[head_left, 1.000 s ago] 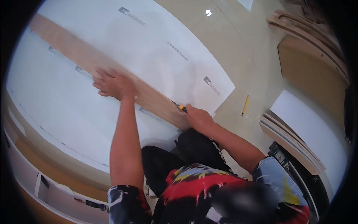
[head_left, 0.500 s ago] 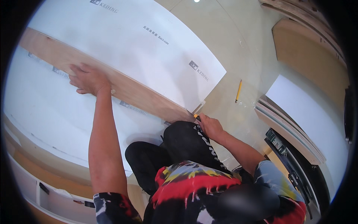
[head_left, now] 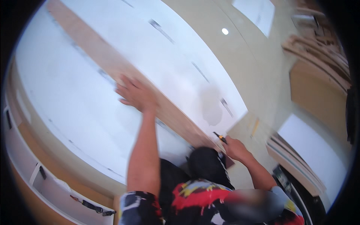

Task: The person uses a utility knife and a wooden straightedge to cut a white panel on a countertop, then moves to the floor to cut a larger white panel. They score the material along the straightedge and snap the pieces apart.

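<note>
A long, narrow wooden board (head_left: 172,114) lies slantwise across a large white sheet (head_left: 86,127). My left hand (head_left: 138,93) rests on the board with its fingers spread, some reaching over its left edge. In my right hand (head_left: 238,149) is a utility knife (head_left: 220,137) with a black and yellow body. It is near the board's close end, its tip pointing up and left over the white sheet. Motion blur hides whether the blade touches anything. My bent knees (head_left: 206,163), in black trousers, are against the board's near end.
A yellow pencil (head_left: 255,127) lies on the floor to the right. Beyond it is a stack of panels (head_left: 296,161) topped with white. Brown boards (head_left: 318,86) and wooden pieces stand at the far right. A white open frame (head_left: 56,198) is at lower left.
The view has turned, so the scene sits differently in the picture. The knife has come away from the board's edge and now points over the sheet. My left hand stays on the board.
</note>
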Demonstrator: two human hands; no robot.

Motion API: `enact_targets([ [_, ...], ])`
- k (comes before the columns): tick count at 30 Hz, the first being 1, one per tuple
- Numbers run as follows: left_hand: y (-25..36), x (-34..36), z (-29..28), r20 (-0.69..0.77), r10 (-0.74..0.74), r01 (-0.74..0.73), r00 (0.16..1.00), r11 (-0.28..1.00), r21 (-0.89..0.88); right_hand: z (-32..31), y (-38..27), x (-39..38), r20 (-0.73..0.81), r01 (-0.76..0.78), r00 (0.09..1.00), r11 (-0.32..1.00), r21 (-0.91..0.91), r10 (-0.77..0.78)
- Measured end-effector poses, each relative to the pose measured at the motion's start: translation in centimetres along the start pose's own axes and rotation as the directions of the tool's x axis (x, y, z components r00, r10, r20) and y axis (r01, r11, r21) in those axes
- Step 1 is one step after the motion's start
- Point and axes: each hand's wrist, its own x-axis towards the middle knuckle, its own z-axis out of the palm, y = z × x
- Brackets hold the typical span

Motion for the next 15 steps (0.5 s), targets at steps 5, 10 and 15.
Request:
enact_targets([
  [5,0.4,-0.4,-0.7,0.03,-0.06,0.061,0.998,0.998,-0.035,-10.2,-16.2,11.2,-0.337,0.302,0.917,0.921,0.245,-0.211],
  [10,0.5,-0.3,-0.5,0.034,-0.071,0.072,0.997,0.997,-0.035,-18.6,-36.1,23.4,-0.45,0.597,0.766,0.768,0.233,-0.459],
  [15,0.2,-0.4,0.3,0.013,-0.044,0.043,0.999,0.997,0.067,-26.2,-48.9,28.0,-0.457,0.632,0.738,0.746,0.21,-0.496],
])
